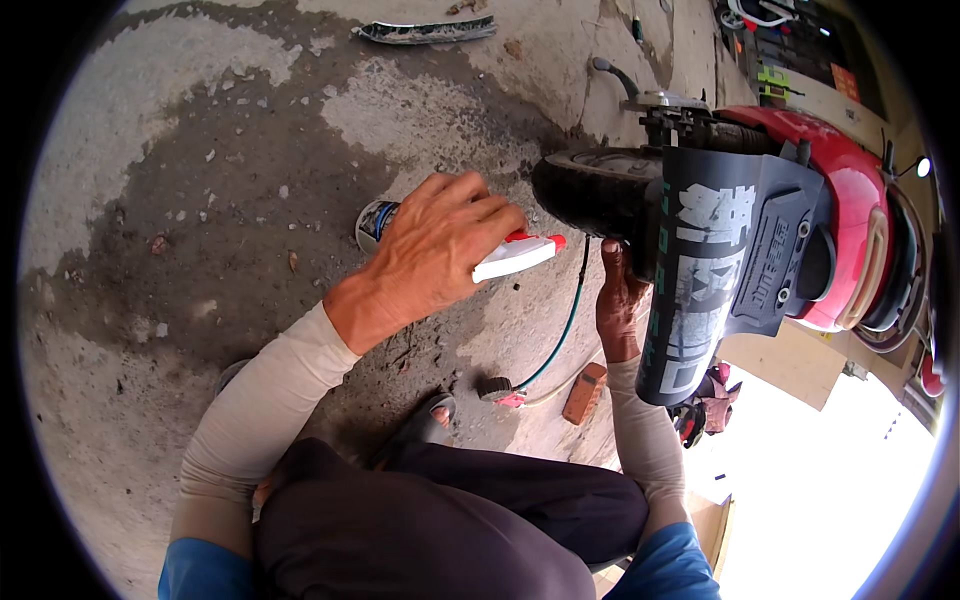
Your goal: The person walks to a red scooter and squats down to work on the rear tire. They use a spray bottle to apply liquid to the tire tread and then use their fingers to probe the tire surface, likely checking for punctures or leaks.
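Observation:
My left hand is closed round a spray bottle with a white and red trigger head. What looks like the bottle's round base, with a blue and dark label, shows past the knuckles. The head points right, towards a black tyre of a red motorbike. My right hand grips the tyre's lower side, thumb up along it; its other fingers are hidden behind the tyre and the black mudguard. A teal hose runs from beside the tyre down to a round black and red gauge.
A reddish-brown brick-like block lies between the gauge and my right forearm. A black curved strip rests on the far ground. Wet, gritty concrete spreads at left. Dark cloth or bags lie beyond the mudguard.

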### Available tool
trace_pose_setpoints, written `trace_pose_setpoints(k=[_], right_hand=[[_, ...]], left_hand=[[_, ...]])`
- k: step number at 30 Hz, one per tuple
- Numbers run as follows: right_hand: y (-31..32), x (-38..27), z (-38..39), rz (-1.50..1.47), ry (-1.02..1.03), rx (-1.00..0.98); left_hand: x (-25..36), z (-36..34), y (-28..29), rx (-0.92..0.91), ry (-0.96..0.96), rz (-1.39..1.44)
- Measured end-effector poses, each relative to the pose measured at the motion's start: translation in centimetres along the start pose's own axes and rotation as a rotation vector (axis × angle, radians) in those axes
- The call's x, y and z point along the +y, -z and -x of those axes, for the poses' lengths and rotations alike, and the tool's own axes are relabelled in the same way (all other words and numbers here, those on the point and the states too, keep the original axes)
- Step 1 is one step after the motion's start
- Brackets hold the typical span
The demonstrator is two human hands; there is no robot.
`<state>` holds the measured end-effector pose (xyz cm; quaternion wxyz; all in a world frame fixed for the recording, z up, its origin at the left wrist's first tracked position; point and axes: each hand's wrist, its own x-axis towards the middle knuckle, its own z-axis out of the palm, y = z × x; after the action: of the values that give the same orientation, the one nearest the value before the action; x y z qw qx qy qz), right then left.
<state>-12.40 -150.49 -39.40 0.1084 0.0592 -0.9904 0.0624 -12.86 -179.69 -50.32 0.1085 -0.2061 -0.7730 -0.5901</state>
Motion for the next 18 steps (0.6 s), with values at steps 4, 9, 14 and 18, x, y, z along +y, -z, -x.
trace_pose_setpoints(k=[4,9,14,18], right_hand=[[-0.1,-0.4,-0.1,0.121,0.099,0.028],[-0.8,2.5,1.2,0.268,-0.068,-0.067],[-0.8,0.1,-0.3,-0.006,0.13,0.01],[-0.3,-2.5,-1.1,0.011,0.136,-0.037]], left_hand=[[0.3,0.0,0.3,-0.088,0.053,-0.004],[0.0,0.0,-0.3,0.006,0.013,-0.011],[-0.2,-0.3,-0.9,0.075,-0.026,-0.006],[0.1,-0.1,-0.3,-0.01,-0.004,-0.031]])
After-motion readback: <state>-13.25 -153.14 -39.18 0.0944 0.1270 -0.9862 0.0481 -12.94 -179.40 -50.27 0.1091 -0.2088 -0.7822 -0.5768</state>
